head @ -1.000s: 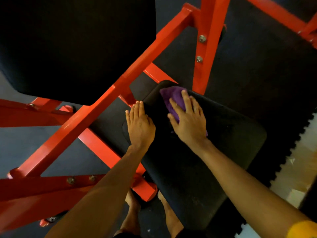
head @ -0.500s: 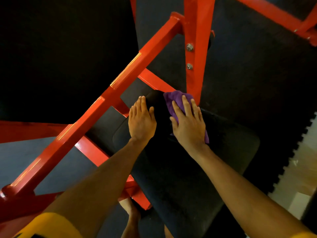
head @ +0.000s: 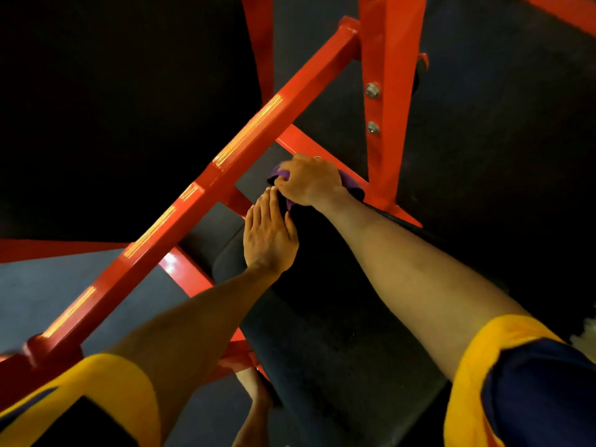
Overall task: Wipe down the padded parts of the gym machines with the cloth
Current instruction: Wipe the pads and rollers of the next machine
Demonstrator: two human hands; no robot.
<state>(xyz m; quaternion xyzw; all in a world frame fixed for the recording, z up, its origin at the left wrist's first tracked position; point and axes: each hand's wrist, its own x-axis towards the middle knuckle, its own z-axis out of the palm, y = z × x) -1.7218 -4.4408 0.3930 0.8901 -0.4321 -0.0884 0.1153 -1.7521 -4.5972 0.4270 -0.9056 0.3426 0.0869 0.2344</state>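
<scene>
One purple cloth (head: pixel 350 182) is bunched at the far end of the seat pad (head: pixel 329 343) and gripped by the right hand (head: pixel 311 183), whose fingers are curled over it. The left hand (head: pixel 269 235) is laid flat on the seat pad just short of the cloth, fingers straight and together. The seat pad's far edge appears to be the part being wiped. Next, the cloth would need to be drawn back along the seat pad with steady pressure, clear of the red frame (head: pixel 206 188) beside it.

Red frame (head: pixel 225 175), bolts (head: pixel 372 90), dark floor (head: pixel 500 124)
</scene>
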